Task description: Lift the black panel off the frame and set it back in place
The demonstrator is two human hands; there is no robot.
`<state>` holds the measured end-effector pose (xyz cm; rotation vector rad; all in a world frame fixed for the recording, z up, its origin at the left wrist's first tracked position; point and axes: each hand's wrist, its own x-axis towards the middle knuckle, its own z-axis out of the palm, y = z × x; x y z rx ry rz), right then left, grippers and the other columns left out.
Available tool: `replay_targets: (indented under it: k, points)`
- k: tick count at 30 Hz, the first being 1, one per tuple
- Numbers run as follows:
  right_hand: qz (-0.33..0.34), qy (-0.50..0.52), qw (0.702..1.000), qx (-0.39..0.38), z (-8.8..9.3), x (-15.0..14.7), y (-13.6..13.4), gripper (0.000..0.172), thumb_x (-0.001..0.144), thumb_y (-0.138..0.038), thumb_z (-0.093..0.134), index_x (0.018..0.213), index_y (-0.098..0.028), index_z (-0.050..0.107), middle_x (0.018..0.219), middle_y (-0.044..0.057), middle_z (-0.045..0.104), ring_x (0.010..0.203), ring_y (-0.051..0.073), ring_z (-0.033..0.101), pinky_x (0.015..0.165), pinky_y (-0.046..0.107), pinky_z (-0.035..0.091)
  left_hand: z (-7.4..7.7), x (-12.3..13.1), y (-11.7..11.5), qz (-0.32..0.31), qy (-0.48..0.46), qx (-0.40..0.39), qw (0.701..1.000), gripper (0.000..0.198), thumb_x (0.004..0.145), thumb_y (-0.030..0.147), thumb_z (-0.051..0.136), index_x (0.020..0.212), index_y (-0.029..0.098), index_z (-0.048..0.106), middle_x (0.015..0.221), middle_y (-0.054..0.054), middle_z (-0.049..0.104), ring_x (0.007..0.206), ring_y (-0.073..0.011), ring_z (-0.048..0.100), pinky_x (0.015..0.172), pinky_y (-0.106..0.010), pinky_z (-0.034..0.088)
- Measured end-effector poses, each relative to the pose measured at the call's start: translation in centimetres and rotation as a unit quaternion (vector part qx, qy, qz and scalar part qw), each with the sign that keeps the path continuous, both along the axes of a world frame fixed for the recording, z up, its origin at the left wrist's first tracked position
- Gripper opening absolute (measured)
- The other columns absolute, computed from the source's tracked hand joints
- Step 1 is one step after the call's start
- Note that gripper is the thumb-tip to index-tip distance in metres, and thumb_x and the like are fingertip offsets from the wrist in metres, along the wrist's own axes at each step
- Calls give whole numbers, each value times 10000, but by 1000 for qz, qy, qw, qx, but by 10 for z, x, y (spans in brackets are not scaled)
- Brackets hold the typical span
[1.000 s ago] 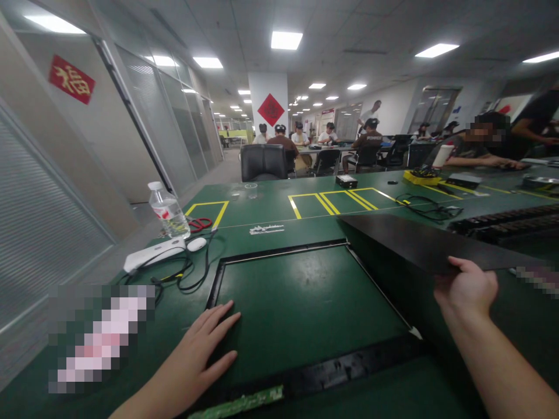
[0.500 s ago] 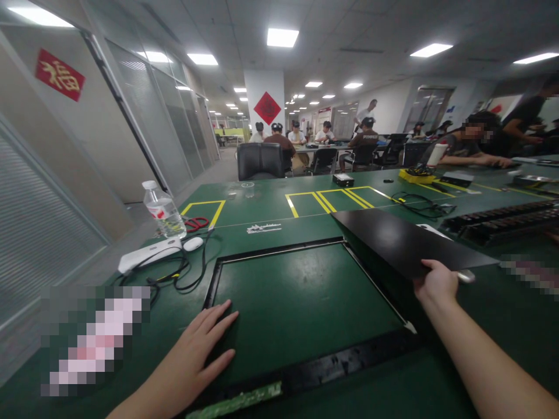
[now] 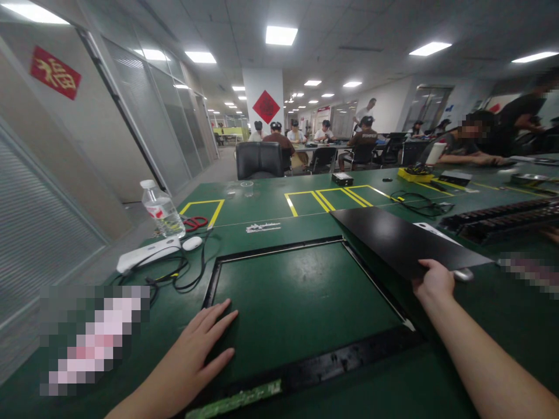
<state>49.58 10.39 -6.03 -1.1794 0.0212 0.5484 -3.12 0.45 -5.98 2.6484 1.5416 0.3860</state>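
Note:
My left hand (image 3: 198, 349) lies flat with fingers spread on the left side of a thin black rectangular frame (image 3: 279, 250) that rests on the green table (image 3: 262, 215). A green circuit strip (image 3: 233, 400) shows along the frame's near edge. My right hand (image 3: 432, 282) grips the near edge of a large flat black panel (image 3: 402, 238), which is held tilted just right of the frame, above the table.
At the left lie a water bottle (image 3: 161, 209), red scissors (image 3: 195, 222), a white device (image 3: 146, 254) with black cables and a white mouse (image 3: 192, 243). Yellow tape boxes (image 3: 327, 201) mark the far table. Black trays (image 3: 502, 220) sit right. Several people sit at tables behind.
My right hand has carried the black panel a little to the left and lower, closer to the frame. My left hand has stayed flat on the frame's left side.

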Motion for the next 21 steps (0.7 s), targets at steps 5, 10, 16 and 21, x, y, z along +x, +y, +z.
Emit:
replay_targets:
  k: [5,10,16,21]
  points:
    - [11,2,1000,7,0,0,-2,437,603,16,565,901,-260,402,990,-36,609,788,125,653,619,261,567,-5,-3,1,-10,7,15,1000,529,944,433,551,1458,306,538,1550,-96,509,1367,-360,512,1068,-575,439]
    - [29,5,1000,11,2,-1,-5,417,630,13,575,903,-258,416,999,-48,608,802,111,653,643,255,559,-10,-5,1,-15,-6,30,999,544,937,431,563,1472,340,513,1560,-75,499,1370,-357,510,1070,-568,443]
    - [38,7,999,6,4,-2,-6,452,621,6,595,907,-278,391,969,-58,598,765,103,646,629,242,543,-5,-2,1,-8,-1,10,1000,532,938,427,563,1455,306,543,1550,-100,508,1368,-363,511,1072,-568,438]
    - [69,0,997,-20,2,4,-4,456,623,-22,571,911,-301,353,962,-61,577,731,95,634,595,231,517,-10,-5,2,-7,-10,8,1000,544,932,425,575,1467,345,521,1565,-74,493,1379,-356,499,1080,-564,429]
